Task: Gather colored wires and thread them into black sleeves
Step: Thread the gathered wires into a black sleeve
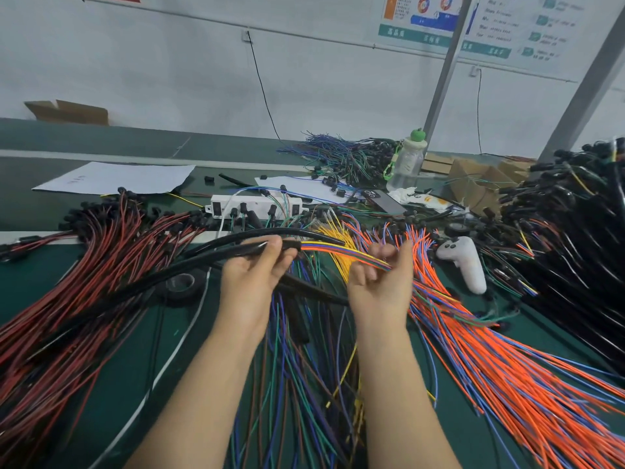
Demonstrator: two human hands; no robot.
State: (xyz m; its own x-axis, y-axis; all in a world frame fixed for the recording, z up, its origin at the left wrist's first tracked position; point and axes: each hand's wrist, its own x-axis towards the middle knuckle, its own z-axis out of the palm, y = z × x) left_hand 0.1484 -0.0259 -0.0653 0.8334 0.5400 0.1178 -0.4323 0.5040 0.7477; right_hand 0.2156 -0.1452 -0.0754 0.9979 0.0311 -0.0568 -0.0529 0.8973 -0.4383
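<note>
Fingers [272, 253] of left hand [250, 275] curl round glossy black tubular sleeve [292, 245], in front of white plastic power strip [253, 202]; right hand [378, 282] pinches thin multicoloured wire bundle [334, 251] entering sleeve mouth. Risk: loose pinch lets strands splay, snag rim, buckle.

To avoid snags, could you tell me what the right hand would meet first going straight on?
Probably the orange and blue wire ends just beyond the right hand, though depth is unclear.

Glossy black sleeves [220, 253], smooth plastic-coated wires [341, 253], matt green table [101, 384], white paper [115, 177], clear plastic bottle [407, 162]
</note>
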